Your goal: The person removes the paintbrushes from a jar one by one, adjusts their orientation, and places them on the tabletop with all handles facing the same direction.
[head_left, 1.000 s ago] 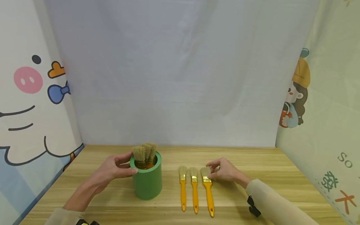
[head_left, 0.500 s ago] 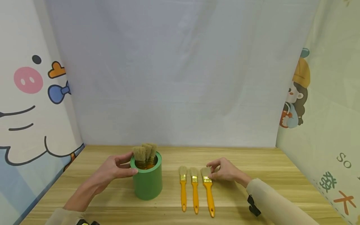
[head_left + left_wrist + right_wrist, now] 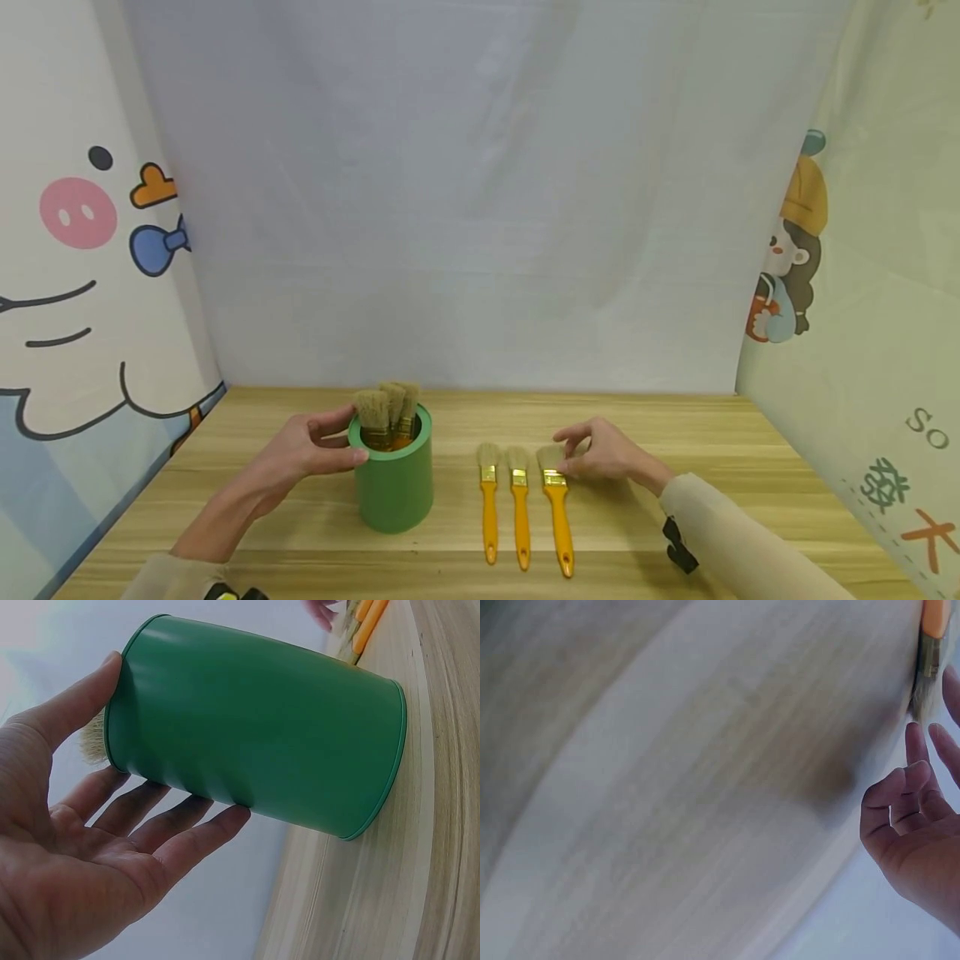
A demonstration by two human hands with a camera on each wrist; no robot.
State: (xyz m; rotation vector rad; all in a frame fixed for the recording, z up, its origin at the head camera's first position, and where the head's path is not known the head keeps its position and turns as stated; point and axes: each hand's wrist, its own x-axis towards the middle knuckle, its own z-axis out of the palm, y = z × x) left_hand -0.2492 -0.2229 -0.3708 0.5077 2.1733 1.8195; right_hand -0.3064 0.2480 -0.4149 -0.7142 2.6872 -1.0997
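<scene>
My left hand [image 3: 300, 450] grips a green cylindrical cup [image 3: 396, 492], thumb at its rim and fingers against its far side. Several bristle brushes [image 3: 372, 410] stand in the cup, bristles up. In the left wrist view, the hand [image 3: 97, 855] has its fingertips against the green wall [image 3: 255, 720]. Three orange-handled brushes lie side by side: left [image 3: 489, 508], middle [image 3: 521, 512] and right [image 3: 558, 517]. My right hand [image 3: 603, 452] is at the right brush's bristles, thumb touching their edge. The right wrist view shows the hand [image 3: 919, 825] with its fingers apart beside the bristles [image 3: 924, 697].
The wooden table [image 3: 465, 417] extends to both sides of the brushes and cup. A pale curtain [image 3: 465, 208] hangs behind it. Printed cloths stand at the left [image 3: 45, 150] and right [image 3: 885, 292].
The right brush has shifted very slightly to the right, with my right hand beside it. My left hand and the cup look almost unmoved.
</scene>
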